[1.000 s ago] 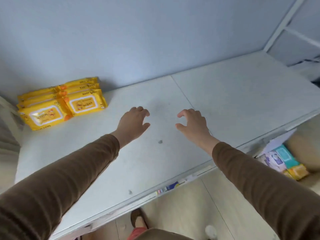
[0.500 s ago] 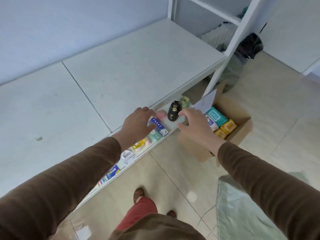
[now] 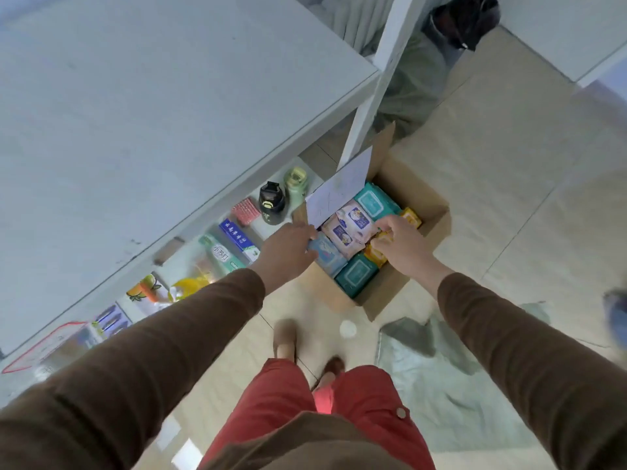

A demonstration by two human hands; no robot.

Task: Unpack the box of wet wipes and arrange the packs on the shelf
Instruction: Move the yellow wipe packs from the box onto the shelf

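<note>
An open cardboard box stands on the floor beside the white shelf. Inside lie wet wipe packs: teal packs, pink-white packs, a light blue pack and yellow packs. My left hand reaches in at the box's left side, its fingers on the light blue pack, the grip hidden. My right hand is inside the box, fingers curled on a yellow pack that still lies among the others. The shelf top in view is bare.
The lower shelf holds a black bottle, a green bottle, toothpaste boxes and other small goods. A white upright post stands just behind the box. Clear plastic sheeting lies on the floor at right. My feet are near the box.
My view swung from the shelf top with the yellow packs down to the box on the floor. Both hands dropped from above the shelf into the box.
</note>
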